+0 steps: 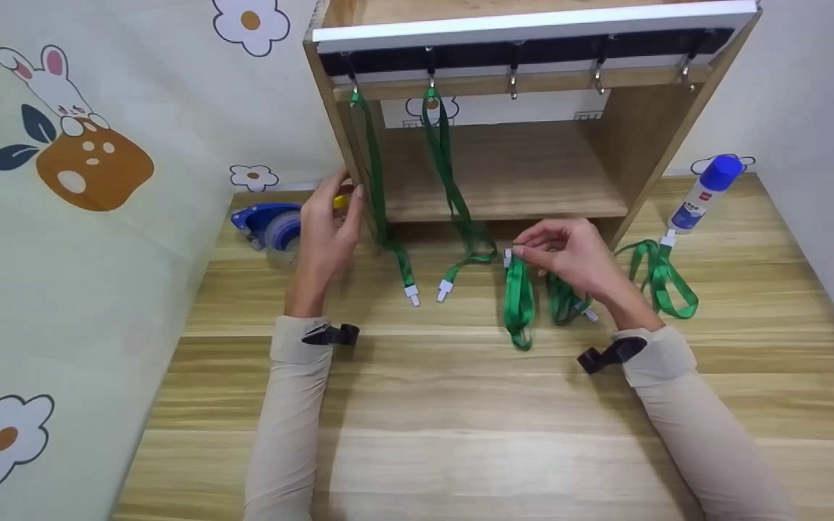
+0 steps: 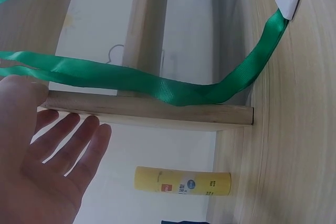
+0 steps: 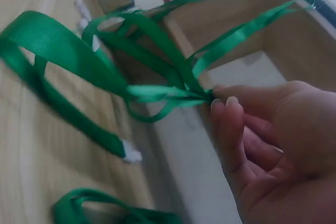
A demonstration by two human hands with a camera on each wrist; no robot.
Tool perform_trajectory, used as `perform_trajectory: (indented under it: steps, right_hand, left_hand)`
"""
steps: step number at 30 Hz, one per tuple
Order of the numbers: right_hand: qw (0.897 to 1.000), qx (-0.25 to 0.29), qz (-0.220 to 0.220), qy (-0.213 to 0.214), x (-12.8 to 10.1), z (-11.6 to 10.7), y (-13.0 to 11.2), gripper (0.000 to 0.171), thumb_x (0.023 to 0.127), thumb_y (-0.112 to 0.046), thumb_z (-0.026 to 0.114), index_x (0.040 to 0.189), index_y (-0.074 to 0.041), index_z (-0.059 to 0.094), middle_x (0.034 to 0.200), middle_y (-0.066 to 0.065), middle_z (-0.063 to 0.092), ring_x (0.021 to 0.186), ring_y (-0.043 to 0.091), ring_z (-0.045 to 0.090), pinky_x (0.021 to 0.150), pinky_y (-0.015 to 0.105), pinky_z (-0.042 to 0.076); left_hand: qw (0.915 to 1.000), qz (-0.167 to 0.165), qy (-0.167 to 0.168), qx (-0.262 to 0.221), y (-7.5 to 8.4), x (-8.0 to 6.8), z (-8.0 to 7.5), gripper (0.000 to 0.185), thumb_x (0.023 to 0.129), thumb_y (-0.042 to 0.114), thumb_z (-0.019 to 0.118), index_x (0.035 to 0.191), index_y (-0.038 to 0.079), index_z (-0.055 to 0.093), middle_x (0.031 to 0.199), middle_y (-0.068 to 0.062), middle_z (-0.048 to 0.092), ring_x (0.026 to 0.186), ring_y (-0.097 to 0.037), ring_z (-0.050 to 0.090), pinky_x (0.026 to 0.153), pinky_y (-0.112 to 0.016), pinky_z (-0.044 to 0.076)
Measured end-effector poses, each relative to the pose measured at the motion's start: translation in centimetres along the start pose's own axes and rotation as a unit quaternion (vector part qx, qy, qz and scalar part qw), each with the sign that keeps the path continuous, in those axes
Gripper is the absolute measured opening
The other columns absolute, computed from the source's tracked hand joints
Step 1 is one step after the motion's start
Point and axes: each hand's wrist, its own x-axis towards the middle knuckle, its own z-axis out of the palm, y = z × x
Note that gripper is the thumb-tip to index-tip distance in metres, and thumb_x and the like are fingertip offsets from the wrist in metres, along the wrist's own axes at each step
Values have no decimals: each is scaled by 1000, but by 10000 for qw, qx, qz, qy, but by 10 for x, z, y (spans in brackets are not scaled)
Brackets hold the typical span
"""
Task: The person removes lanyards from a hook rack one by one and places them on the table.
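Note:
My right hand pinches a folded green lanyard between thumb and fingertips, and its loops hang down beside a white clip. In the right wrist view, thumb and finger meet on the gathered green strap. Behind that hand another green lanyard lies partly hidden. At the left side of the wooden rack, my left hand rests against the side panel; the left wrist view shows its fingers extended, gripping nothing. Two lanyards hang from the rack's two leftmost hooks, white clips down at the table.
Three more metal hooks line the rack's top bar. A blue tape dispenser and a yellow glue stick stand left of the rack. To its right are a blue-capped glue bottle and another green lanyard.

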Motion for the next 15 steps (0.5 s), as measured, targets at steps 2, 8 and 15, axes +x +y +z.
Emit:
perform_trajectory:
  steps: [2, 8, 15]
  right_hand:
    - [9999, -87, 122, 51, 3, 1, 6, 18, 99, -23, 82, 110, -9, 83, 103, 14, 82, 84, 19, 79, 72, 33, 68]
    - [9950, -924, 201, 334, 14, 11, 9, 10, 98, -17, 82, 104, -10, 84, 100, 12, 84, 85, 18, 79, 71, 19, 61]
    - [9873, -1518, 268, 385, 28, 19, 13, 9, 96, -15, 82, 99, -7, 85, 96, 15, 83, 86, 28, 80, 72, 25, 59]
  left_hand:
    - [10000, -28, -5, -26, 1, 0, -1, 44, 112, 29, 60, 151, 9, 61, 145, -10, 70, 124, -19, 72, 95, -36, 67]
    - [9997, -214, -68, -72, 0, -1, -2, 44, 113, 31, 59, 152, 11, 60, 147, -8, 69, 128, -19, 70, 99, -36, 65]
    - [9998, -169, -104, -51, 0, 0, 0, 44, 113, 32, 59, 152, 13, 61, 147, -8, 69, 127, -19, 70, 99, -35, 65]
